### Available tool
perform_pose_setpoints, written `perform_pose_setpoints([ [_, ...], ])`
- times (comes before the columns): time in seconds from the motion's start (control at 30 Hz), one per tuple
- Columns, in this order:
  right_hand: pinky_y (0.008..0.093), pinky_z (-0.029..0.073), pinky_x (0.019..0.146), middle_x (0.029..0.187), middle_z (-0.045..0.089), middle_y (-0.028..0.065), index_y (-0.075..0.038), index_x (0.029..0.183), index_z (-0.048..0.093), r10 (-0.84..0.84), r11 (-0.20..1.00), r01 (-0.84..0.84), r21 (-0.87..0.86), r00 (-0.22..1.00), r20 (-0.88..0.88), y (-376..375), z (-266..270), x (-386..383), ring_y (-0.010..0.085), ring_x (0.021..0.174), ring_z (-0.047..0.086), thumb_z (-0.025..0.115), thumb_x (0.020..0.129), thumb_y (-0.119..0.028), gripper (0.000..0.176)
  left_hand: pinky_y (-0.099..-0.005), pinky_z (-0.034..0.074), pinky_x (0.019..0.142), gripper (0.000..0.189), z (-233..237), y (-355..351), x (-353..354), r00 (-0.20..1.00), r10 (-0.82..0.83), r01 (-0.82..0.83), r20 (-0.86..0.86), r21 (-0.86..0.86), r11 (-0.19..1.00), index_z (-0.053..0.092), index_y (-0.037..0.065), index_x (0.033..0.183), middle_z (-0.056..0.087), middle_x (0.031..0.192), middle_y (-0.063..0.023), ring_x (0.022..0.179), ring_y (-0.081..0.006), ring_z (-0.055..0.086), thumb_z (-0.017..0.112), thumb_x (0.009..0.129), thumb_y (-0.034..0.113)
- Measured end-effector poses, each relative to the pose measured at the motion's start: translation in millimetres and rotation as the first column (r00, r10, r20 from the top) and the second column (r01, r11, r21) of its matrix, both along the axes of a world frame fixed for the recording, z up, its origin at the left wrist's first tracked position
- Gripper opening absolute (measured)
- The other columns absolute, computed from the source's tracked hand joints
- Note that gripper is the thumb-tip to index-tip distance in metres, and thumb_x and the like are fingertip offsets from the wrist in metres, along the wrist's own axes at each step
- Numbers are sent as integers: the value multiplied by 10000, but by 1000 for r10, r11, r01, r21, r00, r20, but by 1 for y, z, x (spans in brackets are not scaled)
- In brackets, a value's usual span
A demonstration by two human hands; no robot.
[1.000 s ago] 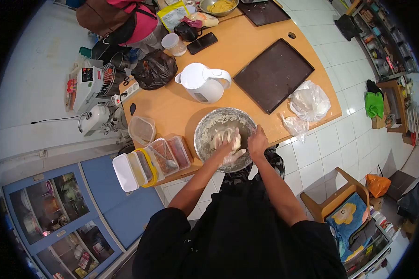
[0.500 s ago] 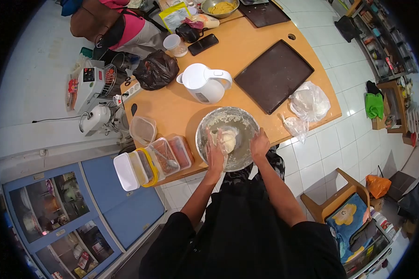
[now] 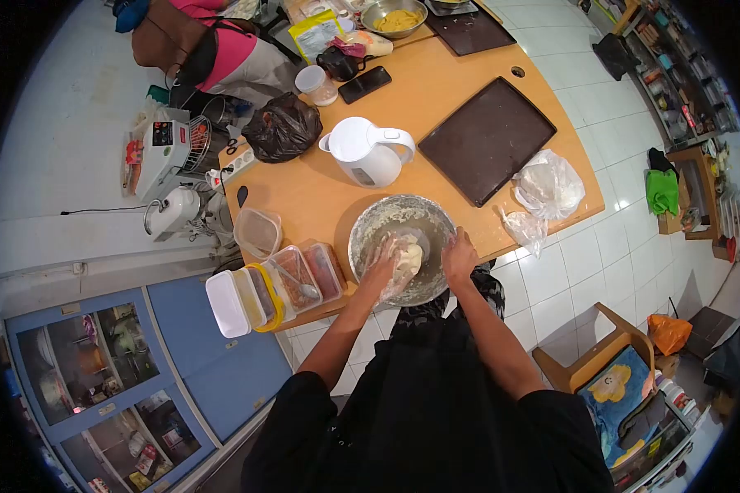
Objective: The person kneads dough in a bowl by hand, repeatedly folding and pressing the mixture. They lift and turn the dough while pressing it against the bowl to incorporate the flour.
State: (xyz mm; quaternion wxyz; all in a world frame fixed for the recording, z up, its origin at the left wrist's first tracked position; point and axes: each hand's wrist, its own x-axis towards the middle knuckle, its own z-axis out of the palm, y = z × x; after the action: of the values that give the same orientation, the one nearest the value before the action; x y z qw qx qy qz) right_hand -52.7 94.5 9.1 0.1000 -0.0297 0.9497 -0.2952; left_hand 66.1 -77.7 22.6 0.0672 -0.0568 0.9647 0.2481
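Note:
A large metal mixing bowl [image 3: 362, 220] stands at the near edge of the table, its inside wall smeared with pale dough and flour. Inside it lies a lump of cream-coloured dough [image 3: 411, 257]. My left hand [image 3: 389, 269] is down in the bowl with its fingers curled against the left side of the lump; a whitish, shiny covering shows over the hand. At the right rim, my right hand [image 3: 460, 258] grips the bowl, fingers over the edge.
Beyond the bowl stands a white electric kettle [image 3: 368, 154], with a dark baking tray [image 3: 487, 140] to its right. Plastic bags [image 3: 548, 186] lie at the right edge, food containers [image 3: 292, 279] on the left. A black bag [image 3: 282, 127] sits farther back, near another person [image 3: 226, 53].
My left hand has pushed farther into the bowl and curled onto the dough, which has shifted slightly right. My right hand stays on the rim. The view has tilted slightly.

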Motion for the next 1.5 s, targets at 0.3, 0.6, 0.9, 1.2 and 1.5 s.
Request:
perform_pose_setpoints([
  [0.3,516,491,686,927,627,196,-36,1009,543,-13,1000,13,-10,1000,4,0,-3,0,434,808,634,592,876,-129,170,-649,246,1065,774,-59,31,-26,986,-54,103,160,-313,944,357,360,1459,325,1507,-125,1377,-380,309,682,771,499],
  [0.6,514,493,689,933,632,198,-33,1023,543,-1,1000,1,1,1000,22,-1,2,1,434,806,636,573,888,-141,176,-489,476,844,371,-84,-8,-97,973,41,12,227,-228,974,628,169,1145,656,1010,-115,985,-332,619,646,787,267],
  [0.9,523,486,694,899,640,201,-40,1055,549,-40,999,40,-21,999,7,-3,-5,-1,443,780,635,568,882,-125,193,-476,422,976,651,-52,10,-79,929,206,-231,308,49,972,436,46,1336,548,1227,-269,1181,-449,504,670,828,377],
  [1.2,518,490,684,885,644,203,-40,1054,552,-14,1000,14,-8,1000,-14,4,-11,6,438,772,636,611,861,-130,221,-423,306,1102,705,0,40,-9,959,282,-227,-37,496,838,54,24,1530,408,1411,-300,1303,-439,413,461,987,218],
  [1.5,533,483,675,844,652,215,-37,1004,537,-30,999,28,21,998,57,5,-12,5,448,761,635,610,880,-169,194,-469,350,1087,681,0,49,-28,903,376,-357,-209,122,926,193,149,1533,99,1583,-207,1371,-418,324,540,948,156],
])
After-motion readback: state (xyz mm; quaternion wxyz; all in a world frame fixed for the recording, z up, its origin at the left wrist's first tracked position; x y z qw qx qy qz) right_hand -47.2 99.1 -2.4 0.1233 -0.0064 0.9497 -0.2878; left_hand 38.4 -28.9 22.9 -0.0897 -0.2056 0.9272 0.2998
